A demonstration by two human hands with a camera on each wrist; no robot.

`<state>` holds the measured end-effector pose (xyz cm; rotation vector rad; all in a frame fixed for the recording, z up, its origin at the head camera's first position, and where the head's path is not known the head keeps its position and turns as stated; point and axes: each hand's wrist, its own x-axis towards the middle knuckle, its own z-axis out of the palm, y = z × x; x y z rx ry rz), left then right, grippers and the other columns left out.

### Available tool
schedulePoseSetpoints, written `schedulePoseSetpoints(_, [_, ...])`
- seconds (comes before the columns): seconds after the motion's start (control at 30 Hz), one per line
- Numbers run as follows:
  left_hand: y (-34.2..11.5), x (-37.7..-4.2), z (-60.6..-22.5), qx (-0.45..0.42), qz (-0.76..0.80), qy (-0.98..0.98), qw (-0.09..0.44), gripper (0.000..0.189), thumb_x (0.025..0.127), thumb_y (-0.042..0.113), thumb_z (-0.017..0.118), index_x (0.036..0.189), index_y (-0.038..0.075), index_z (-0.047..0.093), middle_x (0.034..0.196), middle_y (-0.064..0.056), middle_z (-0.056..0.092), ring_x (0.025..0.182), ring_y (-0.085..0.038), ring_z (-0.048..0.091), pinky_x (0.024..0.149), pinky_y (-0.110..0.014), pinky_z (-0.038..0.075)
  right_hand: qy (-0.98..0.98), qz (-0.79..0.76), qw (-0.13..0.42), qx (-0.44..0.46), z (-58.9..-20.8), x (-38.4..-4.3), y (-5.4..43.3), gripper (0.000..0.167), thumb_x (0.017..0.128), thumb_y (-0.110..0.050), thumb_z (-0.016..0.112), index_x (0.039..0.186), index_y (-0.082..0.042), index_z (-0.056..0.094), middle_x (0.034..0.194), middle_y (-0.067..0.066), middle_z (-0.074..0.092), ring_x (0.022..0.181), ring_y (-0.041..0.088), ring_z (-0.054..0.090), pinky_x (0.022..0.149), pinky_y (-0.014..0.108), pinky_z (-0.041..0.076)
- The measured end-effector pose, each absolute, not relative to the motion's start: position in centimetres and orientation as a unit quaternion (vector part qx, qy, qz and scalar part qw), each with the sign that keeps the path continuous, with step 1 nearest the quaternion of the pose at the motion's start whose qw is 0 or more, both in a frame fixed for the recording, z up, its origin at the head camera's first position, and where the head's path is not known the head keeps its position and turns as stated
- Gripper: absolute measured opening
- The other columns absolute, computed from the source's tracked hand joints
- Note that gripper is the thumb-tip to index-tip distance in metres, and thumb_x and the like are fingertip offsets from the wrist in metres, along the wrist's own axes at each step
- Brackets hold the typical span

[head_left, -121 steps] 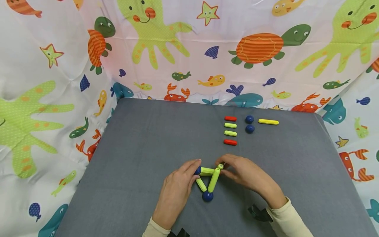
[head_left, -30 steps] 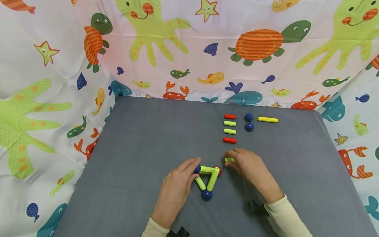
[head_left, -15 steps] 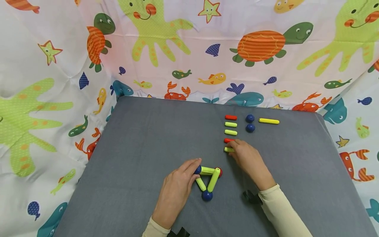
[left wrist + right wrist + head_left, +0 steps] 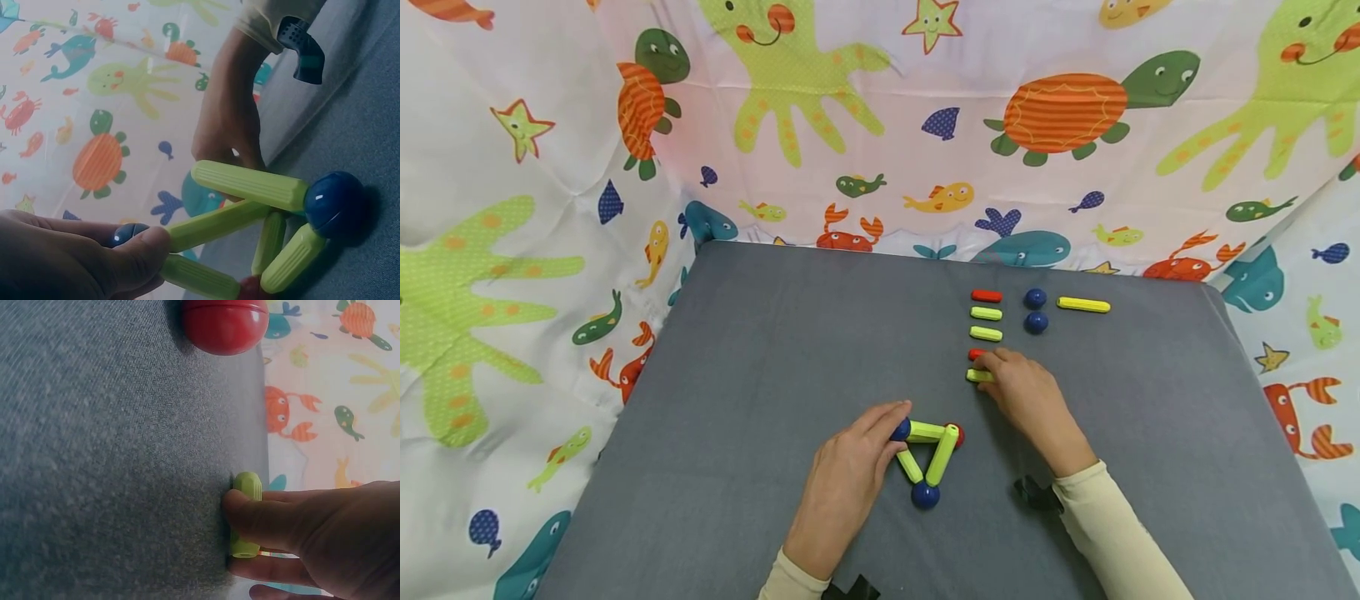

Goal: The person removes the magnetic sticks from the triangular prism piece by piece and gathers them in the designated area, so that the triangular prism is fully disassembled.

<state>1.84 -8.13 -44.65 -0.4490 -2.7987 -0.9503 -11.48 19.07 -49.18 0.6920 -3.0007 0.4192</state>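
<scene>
My left hand pinches a blue ball at the left corner of a frame built from green rods and balls. Another blue ball forms the frame's near corner, and a red ball its right one. Farther back, my right hand pinches a loose green rod between thumb and fingers, down at the grey cloth. That rod lies at the near end of a column of short rods, beside a red rod partly covered by the fingers.
Beyond the right hand, the column continues with two green rods and a red rod. To its right are two blue balls and a longer yellow rod. A patterned curtain hangs behind the grey-covered table.
My right hand has carried a green rod away from the frame's right corner, uncovering the red ball there, and back to the column's near end. The left hand keeps its place.
</scene>
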Motion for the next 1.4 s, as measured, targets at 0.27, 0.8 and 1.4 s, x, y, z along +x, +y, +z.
schedulePoseSetpoints(0.27, [-8.3, 1.7, -44.6, -0.146, -0.345, -0.926, 0.053, 0.05, 0.098, 0.019, 0.076, 0.147, 0.021, 0.065, 0.142, 0.004, 0.065, 0.1, -0.015, 0.075, 0.076, -0.032, 0.062, -0.965, 0.135, 0.022, 0.222, -49.0, -11.4, 19.1, 0.032, 0.085, -0.011, 0.092, 0.112, -0.007, 0.077, 0.098, 0.008, 0.069, 0.086, 0.028, 0.066, 0.074, 0.048, 0.058])
schedulePoseSetpoints(0.8, [-8.4, 1.5, -44.7, -0.154, -0.346, -0.925, 0.043, 0.049, 0.099, 0.021, 0.075, 0.147, 0.022, 0.064, 0.14, 0.004, 0.065, 0.102, -0.014, 0.074, 0.079, -0.032, 0.062, -0.929, 0.23, -0.075, 0.281, -43.1, -6.0, 17.0, 0.032, 0.1, -0.039, 0.076, 0.123, -0.017, 0.074, 0.11, -0.006, 0.073, 0.097, 0.015, 0.071, 0.084, 0.038, 0.061])
schedulePoseSetpoints(1.4, [-8.1, 1.6, -44.7, -0.143, -0.349, -0.925, 0.046, 0.05, 0.098, 0.02, 0.076, 0.147, 0.02, 0.065, 0.141, 0.002, 0.066, 0.107, -0.017, 0.074, 0.083, -0.036, 0.063, -0.917, 0.253, -0.14, 0.275, -42.0, -1.1, 17.5, 0.026, 0.092, -0.021, 0.086, 0.113, -0.023, 0.07, 0.099, -0.018, 0.066, 0.085, 0.0, 0.062, 0.076, 0.026, 0.058])
